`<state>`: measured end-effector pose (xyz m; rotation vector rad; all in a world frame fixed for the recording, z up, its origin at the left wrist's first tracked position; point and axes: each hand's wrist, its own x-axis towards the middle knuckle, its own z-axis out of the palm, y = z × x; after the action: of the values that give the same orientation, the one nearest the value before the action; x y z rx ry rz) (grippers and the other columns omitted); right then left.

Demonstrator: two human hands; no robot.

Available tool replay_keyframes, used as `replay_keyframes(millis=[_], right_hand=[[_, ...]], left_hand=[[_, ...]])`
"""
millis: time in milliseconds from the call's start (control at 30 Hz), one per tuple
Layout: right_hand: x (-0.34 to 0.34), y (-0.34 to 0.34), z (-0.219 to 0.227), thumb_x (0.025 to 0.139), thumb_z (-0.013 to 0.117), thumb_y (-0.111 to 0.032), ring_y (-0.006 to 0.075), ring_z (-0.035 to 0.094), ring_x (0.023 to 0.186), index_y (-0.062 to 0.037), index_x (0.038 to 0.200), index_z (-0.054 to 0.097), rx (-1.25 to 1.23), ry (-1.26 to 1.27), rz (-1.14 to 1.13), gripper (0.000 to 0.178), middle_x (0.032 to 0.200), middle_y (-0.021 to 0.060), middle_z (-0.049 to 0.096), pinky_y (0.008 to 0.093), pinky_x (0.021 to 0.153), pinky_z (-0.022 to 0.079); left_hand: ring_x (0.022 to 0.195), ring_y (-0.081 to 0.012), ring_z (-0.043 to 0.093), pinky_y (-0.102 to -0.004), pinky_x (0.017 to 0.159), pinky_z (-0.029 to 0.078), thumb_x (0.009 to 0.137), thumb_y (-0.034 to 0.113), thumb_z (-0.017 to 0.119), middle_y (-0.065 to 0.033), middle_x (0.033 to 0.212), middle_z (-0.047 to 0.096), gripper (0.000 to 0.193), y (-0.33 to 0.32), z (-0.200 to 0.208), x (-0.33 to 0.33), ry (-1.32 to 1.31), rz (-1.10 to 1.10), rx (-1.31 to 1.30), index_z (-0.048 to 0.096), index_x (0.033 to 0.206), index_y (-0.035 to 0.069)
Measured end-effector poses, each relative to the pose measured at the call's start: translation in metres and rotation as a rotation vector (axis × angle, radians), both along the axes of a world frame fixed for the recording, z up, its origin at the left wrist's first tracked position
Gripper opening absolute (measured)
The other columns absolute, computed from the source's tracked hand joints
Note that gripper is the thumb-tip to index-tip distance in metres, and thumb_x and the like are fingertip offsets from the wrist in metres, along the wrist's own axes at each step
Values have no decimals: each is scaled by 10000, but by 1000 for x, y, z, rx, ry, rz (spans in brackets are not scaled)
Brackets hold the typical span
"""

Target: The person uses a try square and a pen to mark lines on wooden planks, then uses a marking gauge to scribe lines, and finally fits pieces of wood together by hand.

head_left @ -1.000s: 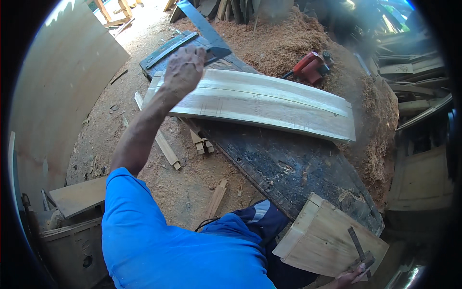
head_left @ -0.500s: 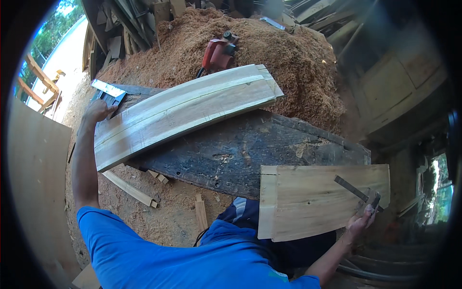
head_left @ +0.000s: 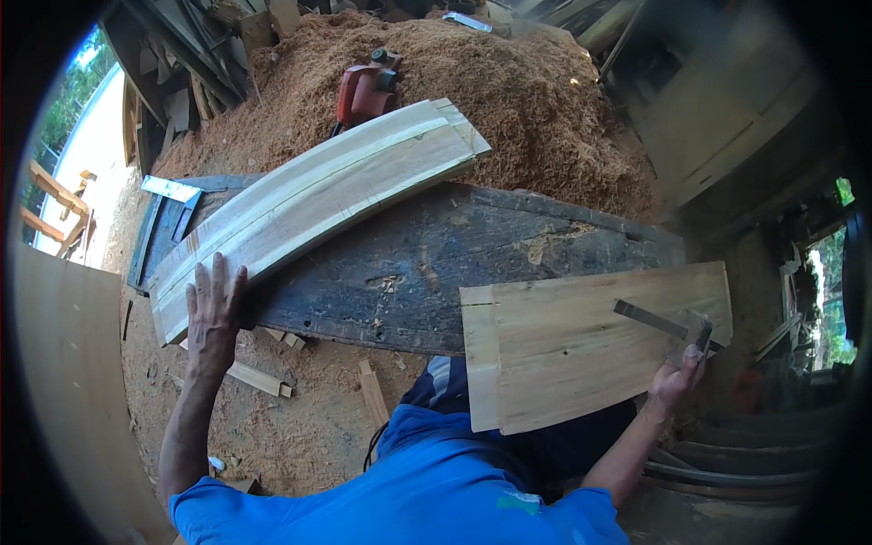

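My left hand lies with fingers stretched out on the near-left end of a long, slightly curved pale timber piece. This piece rests slantwise on a dark, worn workbench, pencil lines along its top. Beyond its left end lies a square with a silvery blade, untouched. My right hand is closed on a tool with a dark flat bar crossing a block. That tool is over the right part of a second pale board, which has a stepped left end and overhangs the bench's near edge.
A red power tool, perhaps a planer, sits on a big heap of wood shavings behind the bench. Offcuts lie on the floor nearby. A large plywood sheet stands at left; stacked timber fills the back.
My left hand has let go of the square and come nearer, onto the end of the long timber. The right hand keeps its tool. The whole view has shifted slightly.
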<state>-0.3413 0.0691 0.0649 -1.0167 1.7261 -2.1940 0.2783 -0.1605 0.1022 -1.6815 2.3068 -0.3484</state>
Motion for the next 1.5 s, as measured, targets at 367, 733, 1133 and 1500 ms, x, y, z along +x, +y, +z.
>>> replay_keyframes(millis=[367, 733, 1133, 1500], right_hand=[[-1, 0, 3, 872, 589, -322, 307, 460, 1300, 79, 1416, 416, -41, 43, 38, 698, 1377, 199, 500, 428, 1099, 342], [-19, 10, -10, 958, 511, -288, 295, 422, 1342, 55, 1444, 392, -101, -43, 107, 607, 1460, 179, 429, 420, 1126, 323], [-34, 17, -18, 963, 545, -284, 296, 444, 1331, 58, 1448, 379, -64, -165, 183, 616, 1442, 185, 456, 405, 1097, 366], [-36, 16, -20, 953, 560, -295, 298, 431, 1342, 72, 1443, 379, 100, -40, 80, 638, 1440, 216, 451, 424, 1133, 309]], left_hand=[[1364, -487, 371, -500, 1114, 368, 781, -107, 561, -228, 1551, 294, 935, -15, 4, 47, 18, 42, -74, 219, 1556, 290], [1164, -293, 602, -377, 1001, 469, 689, -51, 707, -200, 1264, 623, 877, 100, 148, 78, 760, 319, 448, 378, 1488, 98], [1069, -133, 538, -284, 893, 446, 774, 125, 759, -51, 1156, 618, 610, 168, -24, 186, 1531, 849, 1051, 534, 1324, -16], [748, -116, 475, -323, 660, 426, 924, 688, 488, -20, 777, 555, 709, 109, -66, 65, 1231, 736, 478, 638, 900, -5]])
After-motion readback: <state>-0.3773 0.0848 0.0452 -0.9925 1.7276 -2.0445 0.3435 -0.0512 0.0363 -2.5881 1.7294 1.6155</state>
